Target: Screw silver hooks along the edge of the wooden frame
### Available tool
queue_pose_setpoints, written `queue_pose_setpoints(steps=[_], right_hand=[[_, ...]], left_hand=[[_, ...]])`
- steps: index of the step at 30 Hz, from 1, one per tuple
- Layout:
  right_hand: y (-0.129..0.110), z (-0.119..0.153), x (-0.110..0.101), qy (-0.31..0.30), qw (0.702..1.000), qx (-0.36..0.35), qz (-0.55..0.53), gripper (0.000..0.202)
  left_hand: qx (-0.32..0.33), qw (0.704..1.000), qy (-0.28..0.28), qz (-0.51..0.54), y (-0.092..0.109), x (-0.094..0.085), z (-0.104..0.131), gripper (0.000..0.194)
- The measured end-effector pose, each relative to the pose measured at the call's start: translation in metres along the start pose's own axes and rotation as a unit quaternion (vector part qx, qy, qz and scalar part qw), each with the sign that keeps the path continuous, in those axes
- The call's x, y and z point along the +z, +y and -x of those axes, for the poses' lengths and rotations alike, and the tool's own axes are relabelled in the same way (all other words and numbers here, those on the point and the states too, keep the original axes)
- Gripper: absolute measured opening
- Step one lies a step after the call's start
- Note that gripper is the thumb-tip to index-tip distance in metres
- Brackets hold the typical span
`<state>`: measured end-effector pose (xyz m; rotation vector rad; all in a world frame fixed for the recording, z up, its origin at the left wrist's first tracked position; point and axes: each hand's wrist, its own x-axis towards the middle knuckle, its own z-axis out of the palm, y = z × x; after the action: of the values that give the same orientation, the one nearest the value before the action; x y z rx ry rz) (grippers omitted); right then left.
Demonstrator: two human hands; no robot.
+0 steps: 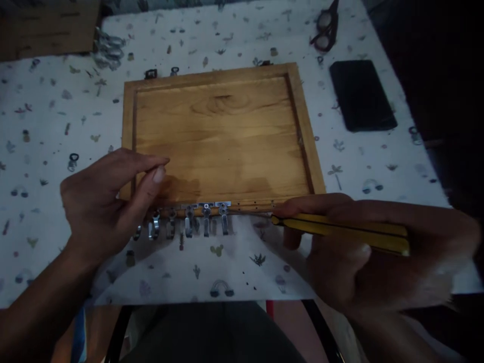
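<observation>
A shallow wooden box or framed panel (223,136) lies flat on the table. Along its near edge hangs a row of several shiny metal hooks (206,222), and small dark holes dot the edge to their right. My left hand (109,196) is over the panel's near left corner, thumb and forefinger pinched; whatever is between them is too small to make out. In my right hand (348,242) is a screwdriver (340,229) with a yellow and black handle. It lies almost level, its thin shaft pointing left along the near edge towards the hooks.
A dark phone (363,96) lies to the right, with scissors (325,27) behind it. At the back left, a pile of metal hooks (109,49) sits beside a brown cardboard piece (49,30). A patterned white cloth (196,282) covers the table.
</observation>
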<state>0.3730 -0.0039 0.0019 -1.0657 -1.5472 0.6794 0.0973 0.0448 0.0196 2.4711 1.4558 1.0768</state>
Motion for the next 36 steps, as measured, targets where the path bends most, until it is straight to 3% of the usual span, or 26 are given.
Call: queue_pose_setpoints(steps=[3, 7, 10, 16, 23, 36], right_hand=[[-0.001, 0.000, 0.005, 0.015, 0.997, -0.052, 0.046, 0.008], [0.002, 0.008, 0.009, 0.039, 0.996, -0.065, 0.048, 0.013], [0.005, 0.011, 0.010, 0.037, 0.996, -0.077, 0.030, 0.015], [0.007, 0.010, 0.010, 0.040, 0.995, -0.087, 0.021, 0.017], [0.009, 0.012, 0.009, 0.043, 0.995, -0.084, 0.022, 0.017], [0.013, 0.017, 0.011, 0.073, 0.994, -0.082, -0.002, 0.026]], left_hand=[[0.049, 0.997, -0.052, -0.002, 0.006, -0.003, -0.002, 0.017], [0.114, 0.979, -0.163, -0.043, 0.024, 0.004, 0.000, 0.057], [0.145, 0.970, -0.183, -0.074, 0.037, 0.016, 0.004, 0.068], [0.136, 0.963, -0.209, -0.104, 0.045, 0.030, 0.013, 0.063], [0.106, 0.964, -0.217, -0.110, 0.049, 0.032, 0.016, 0.033], [0.095, 0.964, -0.222, -0.110, 0.047, 0.034, 0.014, 0.032]])
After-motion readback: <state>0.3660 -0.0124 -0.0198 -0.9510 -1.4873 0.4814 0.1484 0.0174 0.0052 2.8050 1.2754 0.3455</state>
